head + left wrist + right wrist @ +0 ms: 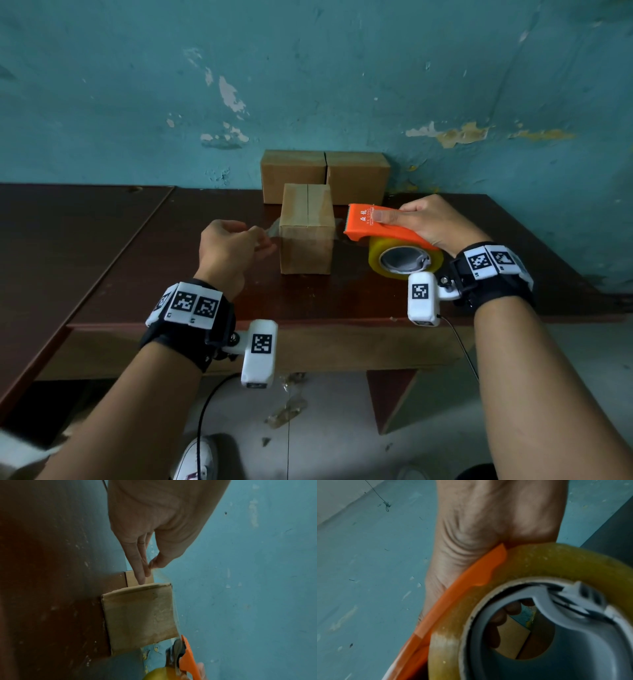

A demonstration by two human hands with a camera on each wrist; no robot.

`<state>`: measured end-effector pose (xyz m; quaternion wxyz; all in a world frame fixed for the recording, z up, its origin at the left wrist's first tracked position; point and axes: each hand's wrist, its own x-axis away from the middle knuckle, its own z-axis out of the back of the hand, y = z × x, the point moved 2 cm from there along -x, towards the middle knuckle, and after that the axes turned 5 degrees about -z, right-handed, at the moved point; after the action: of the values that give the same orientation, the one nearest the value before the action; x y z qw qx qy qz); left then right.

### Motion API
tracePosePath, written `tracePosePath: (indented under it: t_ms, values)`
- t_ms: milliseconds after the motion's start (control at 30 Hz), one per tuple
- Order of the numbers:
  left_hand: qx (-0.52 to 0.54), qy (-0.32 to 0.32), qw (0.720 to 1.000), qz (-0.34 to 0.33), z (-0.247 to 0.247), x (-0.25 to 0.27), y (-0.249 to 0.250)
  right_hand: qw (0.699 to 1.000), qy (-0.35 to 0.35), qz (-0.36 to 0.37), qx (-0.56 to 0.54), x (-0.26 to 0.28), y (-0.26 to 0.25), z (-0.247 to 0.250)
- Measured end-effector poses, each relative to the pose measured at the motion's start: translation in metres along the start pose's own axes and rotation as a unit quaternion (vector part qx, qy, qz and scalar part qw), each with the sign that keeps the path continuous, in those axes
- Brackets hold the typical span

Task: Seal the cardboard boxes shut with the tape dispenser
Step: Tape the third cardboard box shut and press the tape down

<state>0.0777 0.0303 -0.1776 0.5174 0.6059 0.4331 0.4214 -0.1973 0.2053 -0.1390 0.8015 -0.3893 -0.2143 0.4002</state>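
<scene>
Seen from the head camera, a person stands at a dark wooden table (137,240) with a small cardboard box (306,229) in front of them, its top seam running away from the viewer and already showing the sheen of clear tape. The left hand (229,248) pinches the loose tape end (272,230) between thumb and fingertips just beside the box's left face. The right hand (428,222) grips the orange tape dispenser (383,224) on the box's right, thumb flat on its top and serrated edge towards the box, the yellowish tape roll (404,257) hanging below. Two more boxes (325,176) stand side by side against the teal wall (342,68); whether they are sealed cannot be told from here.

From the left wrist, the fingertips (145,570) meet the thumb near the box's upper corner, a thin film of tape running along the top edge towards the dispenser.

From the right wrist, the palm wraps the dispenser's orange shell over the roll; fingers show through the grey core (522,622), curled round the far side.

By appearances, the front box is mid-seal: the strip looks stretched across but not yet cut, and its ends remain to be pressed down. The rear pair may still be waiting.
</scene>
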Motion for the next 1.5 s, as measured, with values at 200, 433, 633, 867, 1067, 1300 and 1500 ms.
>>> tracePosePath:
  t_ms: [200, 433, 633, 867, 1067, 1300, 1500]
  values:
    - [-0.134, 0.015, 0.988, -0.070, -0.004, -0.002, -0.009, 1.000, 0.003, -0.006, -0.006, 0.002, -0.002, -0.002]
    - [-0.211, 0.004, 0.971, -0.111, -0.010, 0.000, -0.014, 1.000, 0.003, -0.010, 0.007, 0.004, -0.007, -0.006]
    - [-0.208, -0.007, 0.973, -0.104, -0.011, -0.002, -0.017, 1.000, 0.000, -0.013, 0.020, 0.003, -0.008, -0.007]
    - [-0.198, -0.007, 0.974, -0.107, -0.013, -0.004, -0.023, 1.000, 0.003, -0.009, 0.028, 0.003, -0.009, -0.008]
    - [-0.191, -0.015, 0.978, -0.083, -0.015, -0.008, -0.030, 0.999, 0.003, -0.003, 0.037, 0.002, -0.010, -0.009]
    - [-0.236, -0.020, 0.968, -0.079, -0.016, -0.004, -0.038, 0.999, 0.000, -0.002, 0.039, 0.001, -0.008, -0.007]
    - [-0.134, -0.042, 0.964, -0.227, -0.019, 0.014, -0.003, 0.999, -0.002, -0.003, 0.037, 0.001, -0.007, -0.008]
